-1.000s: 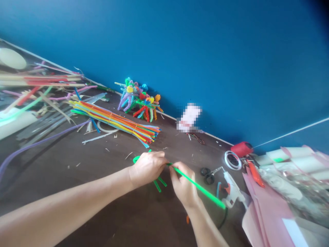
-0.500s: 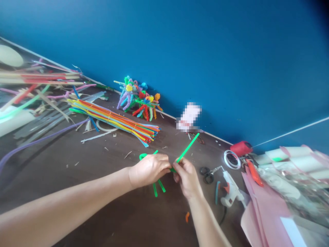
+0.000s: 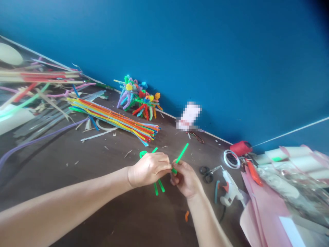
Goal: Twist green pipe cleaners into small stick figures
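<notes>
Both hands meet over the dark table in the head view. My left hand (image 3: 151, 168) is closed around a bent green pipe cleaner shape (image 3: 161, 185); a loop and ends poke out above and below the fist. My right hand (image 3: 185, 176) pinches a green strand (image 3: 182, 153) whose free end points up and to the right. Between the fingertips of both hands the green pieces meet, and how they join is hidden by the fingers.
A banded bundle of coloured pipe cleaners (image 3: 115, 120) lies left of centre, with small pipe cleaner figures (image 3: 141, 97) behind. Black scissors (image 3: 208, 174), a white glue gun (image 3: 231, 190) and pink sheets (image 3: 267, 206) lie right. Strips and sticks clutter the far left.
The free green end above my right hand has become shorter and sits lower. My right hand's fingers have shifted, showing a short green piece between them. My left hand has barely moved.
</notes>
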Available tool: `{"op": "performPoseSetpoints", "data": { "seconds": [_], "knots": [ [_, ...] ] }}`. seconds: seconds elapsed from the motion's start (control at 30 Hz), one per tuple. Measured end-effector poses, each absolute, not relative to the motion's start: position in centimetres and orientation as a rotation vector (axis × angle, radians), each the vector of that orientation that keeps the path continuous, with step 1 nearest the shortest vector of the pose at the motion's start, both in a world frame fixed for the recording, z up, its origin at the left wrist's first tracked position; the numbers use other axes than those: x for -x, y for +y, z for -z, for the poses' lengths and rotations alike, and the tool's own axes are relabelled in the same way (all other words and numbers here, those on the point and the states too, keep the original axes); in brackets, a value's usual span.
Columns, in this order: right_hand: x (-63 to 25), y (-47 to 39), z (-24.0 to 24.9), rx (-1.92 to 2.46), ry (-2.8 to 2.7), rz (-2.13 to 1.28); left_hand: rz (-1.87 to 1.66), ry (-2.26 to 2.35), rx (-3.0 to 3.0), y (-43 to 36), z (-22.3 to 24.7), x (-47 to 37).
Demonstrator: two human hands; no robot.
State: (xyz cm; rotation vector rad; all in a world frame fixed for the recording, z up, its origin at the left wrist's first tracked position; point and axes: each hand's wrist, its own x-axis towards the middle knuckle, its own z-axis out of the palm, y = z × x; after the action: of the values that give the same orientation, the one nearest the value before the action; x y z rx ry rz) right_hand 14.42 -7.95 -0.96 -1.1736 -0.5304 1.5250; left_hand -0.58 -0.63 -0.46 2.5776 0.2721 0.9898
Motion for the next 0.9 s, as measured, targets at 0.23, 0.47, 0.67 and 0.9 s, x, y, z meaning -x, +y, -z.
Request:
{"op": "performPoseSetpoints", "data": {
  "seconds": [0.23,0.47,0.67,0.9],
  "knots": [
    [-13.7,-7.9,0.8,1.289,-0.714,-1.230,-0.970,0.681,-2.389,-0.8,0.8,0.4],
    [-12.9,-8.4,-0.1,1.654,-1.181,-0.746,-0.853,0.788,-2.441,-0.4,0.7,0.5],
    [-13.2,-9.0,-0.3,1.708,-1.604,-0.370,-0.700,0.724,-2.660,-0.4,0.5,0.4],
    [-14.1,-8.4,-0.2,1.545,-1.207,-0.818,-0.799,0.376,-2.688,-0.3,0.5,0.5]
  ]
}}
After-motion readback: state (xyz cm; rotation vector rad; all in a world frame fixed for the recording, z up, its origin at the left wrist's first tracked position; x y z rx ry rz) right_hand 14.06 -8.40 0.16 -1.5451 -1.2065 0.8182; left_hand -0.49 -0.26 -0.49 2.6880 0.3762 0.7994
